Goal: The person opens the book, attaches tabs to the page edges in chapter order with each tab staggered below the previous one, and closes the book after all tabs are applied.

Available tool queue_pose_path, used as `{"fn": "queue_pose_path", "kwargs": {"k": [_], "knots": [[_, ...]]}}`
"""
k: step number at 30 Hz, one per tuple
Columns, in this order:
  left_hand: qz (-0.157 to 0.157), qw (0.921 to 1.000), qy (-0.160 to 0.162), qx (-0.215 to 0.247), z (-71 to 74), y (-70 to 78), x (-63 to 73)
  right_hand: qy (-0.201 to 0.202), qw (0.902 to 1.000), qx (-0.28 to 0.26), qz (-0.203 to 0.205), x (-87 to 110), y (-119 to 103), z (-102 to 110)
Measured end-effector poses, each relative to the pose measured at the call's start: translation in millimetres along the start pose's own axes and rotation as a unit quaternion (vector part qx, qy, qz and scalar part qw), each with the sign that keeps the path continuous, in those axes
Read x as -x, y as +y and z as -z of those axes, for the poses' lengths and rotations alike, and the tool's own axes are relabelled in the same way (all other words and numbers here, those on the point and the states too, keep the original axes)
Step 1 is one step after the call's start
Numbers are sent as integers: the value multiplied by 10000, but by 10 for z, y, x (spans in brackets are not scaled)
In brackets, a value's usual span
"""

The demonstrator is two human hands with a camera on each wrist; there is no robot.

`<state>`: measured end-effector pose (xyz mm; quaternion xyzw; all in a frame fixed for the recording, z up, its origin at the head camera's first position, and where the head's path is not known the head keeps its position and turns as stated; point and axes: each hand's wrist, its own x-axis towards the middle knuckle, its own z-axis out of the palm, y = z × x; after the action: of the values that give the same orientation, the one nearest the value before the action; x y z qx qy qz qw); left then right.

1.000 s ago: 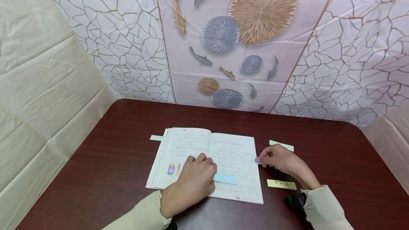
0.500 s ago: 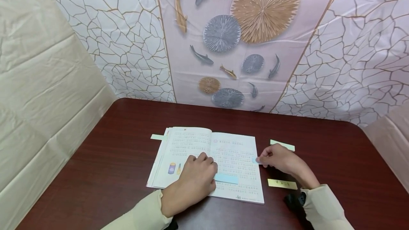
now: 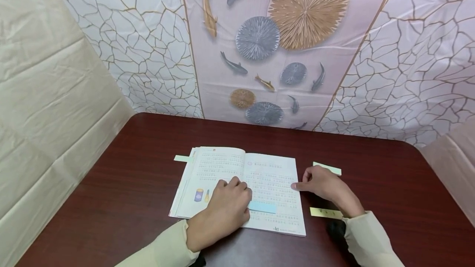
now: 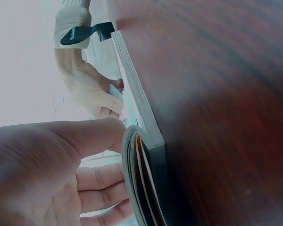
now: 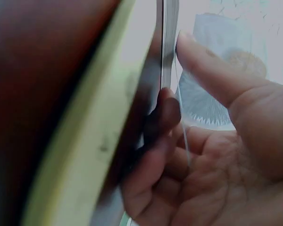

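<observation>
An open book (image 3: 272, 226) lies on the table, with printed text on both pages. My left hand (image 3: 226, 207) rests on it near the fold, and the left wrist view shows its thumb and fingers fairly straight against the curved pages. Beside that hand a light blue sticky strip (image 3: 262, 207) lies on the right page. At the right page's outer edge my right hand (image 3: 324, 184) pinches another pale blue sticky strip (image 4: 116, 92), its thumb over the page and its other fingers curled below. In the head view this strip is hidden by the thumb.
A pale green strip (image 3: 181, 158) sticks out from the book's left edge. Right of the book, another green strip (image 3: 332, 170) lies behind the right hand and a yellow strip (image 3: 320, 212) with dark marks lies nearer. Patterned cloth (image 3: 259, 85) hangs behind the table (image 3: 111, 201).
The right thumb has shifted slightly left onto the page edge and now covers the blue strip that showed there before. The right wrist has moved a little left; the left hand stays put.
</observation>
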<state>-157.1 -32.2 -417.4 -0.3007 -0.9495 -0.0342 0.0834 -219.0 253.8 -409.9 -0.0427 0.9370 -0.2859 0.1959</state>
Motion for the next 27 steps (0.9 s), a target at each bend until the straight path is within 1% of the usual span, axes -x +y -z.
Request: {"fn": "queue_pose_path", "kwargs": {"k": [5,7,10,12,14,15,17,19,21,23,25,27], "knots": [[-12,10000,3,-14,17,2,22,-83,9999,-140,23,-23,0,14],[-15,10000,41,-38,20,1,28,-48,9998,-180,12,-29,6,14],[-34,9999,110,-34,21,0,29,0,10000,-35,-10,-8,-3,12],[-42,9999,106,11,21,-1,27,151,9995,260,-19,43,-43,23],[-51,9999,62,63,18,4,13,451,9969,643,0,135,-109,40],[-45,9999,44,85,19,4,6,640,9947,797,85,191,-153,42],[-35,9999,-8,139,20,1,-4,1060,9880,1047,414,299,-259,15],[-27,9997,-49,244,19,-6,-9,1250,9828,994,931,392,-374,-63],[-9,9993,-114,357,17,-19,-8,1142,9784,845,1504,444,-484,-187],[6,9989,-169,435,6,-38,-3,915,9726,799,1984,462,-580,-328],[22,9986,-208,492,5,-61,2,709,9676,950,2230,468,-670,-465],[16,9984,-232,510,1,-82,4,692,9611,1276,2352,468,-742,-585]]}}
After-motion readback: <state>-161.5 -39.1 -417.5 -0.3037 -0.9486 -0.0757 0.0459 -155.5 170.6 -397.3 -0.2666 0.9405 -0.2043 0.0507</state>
